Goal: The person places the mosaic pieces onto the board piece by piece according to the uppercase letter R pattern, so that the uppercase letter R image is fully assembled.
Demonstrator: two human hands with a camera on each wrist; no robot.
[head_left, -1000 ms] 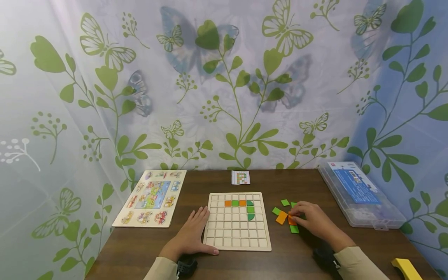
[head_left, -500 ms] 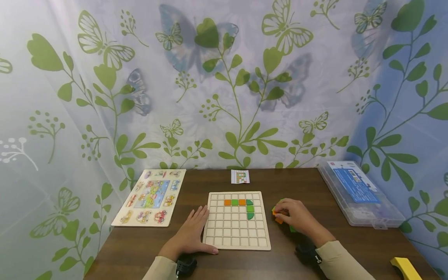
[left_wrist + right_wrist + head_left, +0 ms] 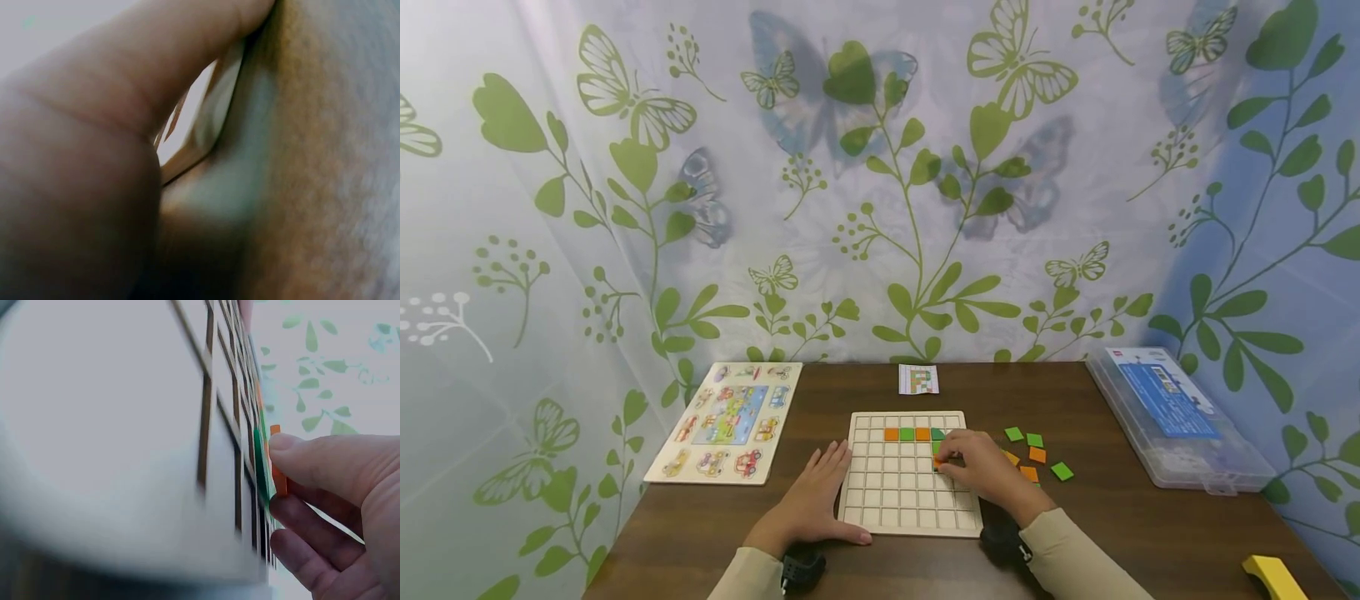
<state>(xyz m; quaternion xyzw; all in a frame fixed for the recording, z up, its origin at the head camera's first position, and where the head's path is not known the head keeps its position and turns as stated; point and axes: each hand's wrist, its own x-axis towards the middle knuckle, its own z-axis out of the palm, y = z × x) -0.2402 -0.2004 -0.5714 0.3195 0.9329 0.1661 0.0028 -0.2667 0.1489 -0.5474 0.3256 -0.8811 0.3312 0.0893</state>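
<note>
A pale wooden grid board (image 3: 887, 492) lies mid-table. Along its upper part runs a row of an orange tile (image 3: 892, 434), a green tile (image 3: 907, 434), another orange tile (image 3: 922, 434) and a dark green quarter-round piece (image 3: 937, 434). My left hand (image 3: 816, 496) rests flat at the board's left edge, fingers straight and thumb at the lower corner. Over the board's right side, my right hand (image 3: 981, 467) pinches an orange square tile (image 3: 279, 469) between thumb and finger. In the right wrist view that tile stands close above a dark green piece (image 3: 260, 464) on the grid.
Several loose green (image 3: 1062, 472) and orange tiles (image 3: 1037, 454) lie right of the board. A small pattern card (image 3: 918, 379) is behind it. A picture puzzle (image 3: 730, 421) lies left, a clear plastic case (image 3: 1180, 425) right, and a yellow block (image 3: 1273, 577) at front right.
My right hand picked an orange tile from the loose pile and carried it left over the board. Loose tiles there lie rearranged. The left hand has stayed in place.
</note>
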